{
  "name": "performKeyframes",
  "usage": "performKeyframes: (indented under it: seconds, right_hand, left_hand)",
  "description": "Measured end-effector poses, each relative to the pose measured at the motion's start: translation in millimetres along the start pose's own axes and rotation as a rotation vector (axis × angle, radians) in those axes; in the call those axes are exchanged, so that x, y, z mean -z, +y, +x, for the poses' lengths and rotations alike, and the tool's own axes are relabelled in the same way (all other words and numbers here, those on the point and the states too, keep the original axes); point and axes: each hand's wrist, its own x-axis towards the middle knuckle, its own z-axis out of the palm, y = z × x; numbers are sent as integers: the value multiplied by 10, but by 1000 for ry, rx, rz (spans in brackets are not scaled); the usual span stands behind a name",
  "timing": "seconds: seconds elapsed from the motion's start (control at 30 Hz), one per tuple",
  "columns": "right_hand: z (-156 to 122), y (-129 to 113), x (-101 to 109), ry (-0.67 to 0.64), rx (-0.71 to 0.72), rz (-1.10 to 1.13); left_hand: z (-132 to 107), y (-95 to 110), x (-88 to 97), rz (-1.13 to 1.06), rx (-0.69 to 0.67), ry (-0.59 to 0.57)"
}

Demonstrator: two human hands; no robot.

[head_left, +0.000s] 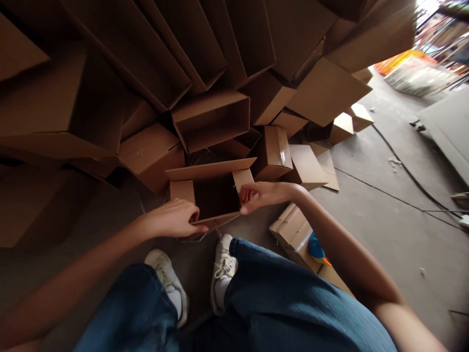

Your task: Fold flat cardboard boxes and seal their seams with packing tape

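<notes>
An open cardboard box (212, 172) sits on the concrete floor just ahead of my feet, its flaps spread and its inside dark. My left hand (175, 218) is closed on the box's near left edge, fingers curled over the rim. My right hand (256, 195) grips the right side flap, fingers bent around the cardboard. Both forearms reach forward over my knees in blue jeans.
A tall heap of empty cardboard boxes (205, 117) fills the space ahead and to the left. A stack of flattened cartons (293, 230) lies by my right knee with a blue and orange object (315, 249) beside it. A black cable (403, 168) crosses the floor at right.
</notes>
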Motion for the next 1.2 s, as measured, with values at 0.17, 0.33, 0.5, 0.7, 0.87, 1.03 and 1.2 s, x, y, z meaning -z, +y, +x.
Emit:
performKeyframes:
  seconds: [0.17, 0.33, 0.5, 0.7, 0.87, 1.03, 1.2]
  right_hand:
    - [12, 114, -89, 49, 177, -79]
    - [59, 191, -78, 25, 147, 13]
    - [83, 261, -44, 10, 173, 2]
    - [141, 217, 29, -80, 171, 67]
    - [258, 214, 65, -35, 94, 120]
    - [341, 284, -2, 117, 101, 154]
    - [323, 259, -71, 328, 109, 7]
  left_hand:
    - [14, -99, 53, -66, -7, 55]
    - [52, -135, 86, -105, -26, 61]
    - [75, -166, 147, -133, -62, 16]
    - [162, -263, 189, -222, -33, -47]
    - [288, -413, 165, -265, 4, -26]
    - [271, -413, 45, -283, 86, 353]
    - [267, -372, -27, -202, 202, 473]
